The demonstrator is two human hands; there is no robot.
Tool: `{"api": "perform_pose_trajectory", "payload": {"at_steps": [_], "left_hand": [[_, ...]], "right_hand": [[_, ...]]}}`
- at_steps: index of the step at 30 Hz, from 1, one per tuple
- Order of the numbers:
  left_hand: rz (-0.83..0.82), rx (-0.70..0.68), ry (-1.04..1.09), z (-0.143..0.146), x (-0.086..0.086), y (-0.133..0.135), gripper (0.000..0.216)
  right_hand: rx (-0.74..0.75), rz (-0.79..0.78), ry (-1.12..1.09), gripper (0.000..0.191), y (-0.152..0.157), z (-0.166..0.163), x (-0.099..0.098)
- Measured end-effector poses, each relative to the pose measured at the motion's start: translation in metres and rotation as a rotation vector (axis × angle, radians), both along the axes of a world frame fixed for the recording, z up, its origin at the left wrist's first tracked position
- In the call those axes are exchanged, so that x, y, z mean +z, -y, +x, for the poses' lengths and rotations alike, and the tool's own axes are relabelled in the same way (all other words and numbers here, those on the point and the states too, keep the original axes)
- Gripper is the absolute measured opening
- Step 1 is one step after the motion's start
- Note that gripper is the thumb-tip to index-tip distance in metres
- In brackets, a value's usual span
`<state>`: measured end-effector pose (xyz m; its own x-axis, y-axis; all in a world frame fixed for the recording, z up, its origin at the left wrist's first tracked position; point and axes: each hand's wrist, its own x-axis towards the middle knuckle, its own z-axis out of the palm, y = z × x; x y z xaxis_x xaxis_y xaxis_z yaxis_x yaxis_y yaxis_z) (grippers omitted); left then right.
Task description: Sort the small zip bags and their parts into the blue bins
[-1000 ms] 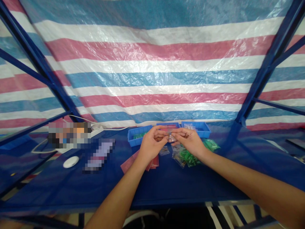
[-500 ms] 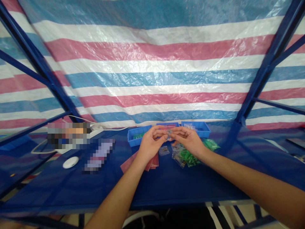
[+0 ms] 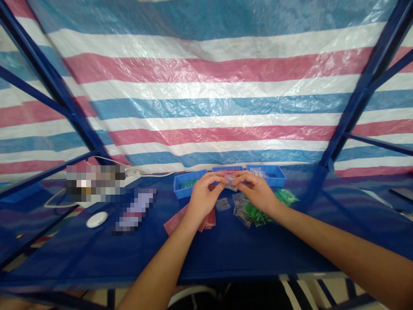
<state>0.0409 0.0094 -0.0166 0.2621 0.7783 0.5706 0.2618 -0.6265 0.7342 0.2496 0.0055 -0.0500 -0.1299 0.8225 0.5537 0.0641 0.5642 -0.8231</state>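
Pinching a small clear bag (image 3: 231, 183) between fingertips, left hand (image 3: 205, 191) and right hand (image 3: 256, 189) sat close together, both clamped on it, over the worktop (image 3: 258, 254) toward its back edge. Three blue bins (image 3: 226, 168) stood in a row along that edge. Pink sheets (image 3: 177, 218) lay partly behind the left forearm. Second clear bag (image 3: 222, 204) lay between the forearms, green pieces (image 3: 255, 214) near the right wrist.

Bright, diffuse light is washing over the striped sheet (image 3: 206, 103), whose creases are throwing white glare. Dim streaks are crossing the blue tabletop (image 3: 232, 254). Wide-angle distortion is stretching the edges, mosaic blocks (image 3: 137, 210) are masking detail, and the held packet (image 3: 231, 182) is looking soft.
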Motion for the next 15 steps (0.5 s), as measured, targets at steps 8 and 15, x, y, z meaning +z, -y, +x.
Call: {"api": "perform_pose_trajectory", "payload": {"at_steps": [8, 15], "left_hand": [[-0.187, -0.046, 0.123, 0.0037, -0.0072, -0.0013, 0.021], [-0.118, -0.034, 0.021, 0.0016, -0.0056, -0.0011, 0.025]], "right_hand": [[0.034, -0.093, -0.039, 0.019, 0.0035, -0.0048, 0.0006], [0.026, -0.078, -0.115, 0.021, 0.0011, -0.0026, 0.0009]]}}
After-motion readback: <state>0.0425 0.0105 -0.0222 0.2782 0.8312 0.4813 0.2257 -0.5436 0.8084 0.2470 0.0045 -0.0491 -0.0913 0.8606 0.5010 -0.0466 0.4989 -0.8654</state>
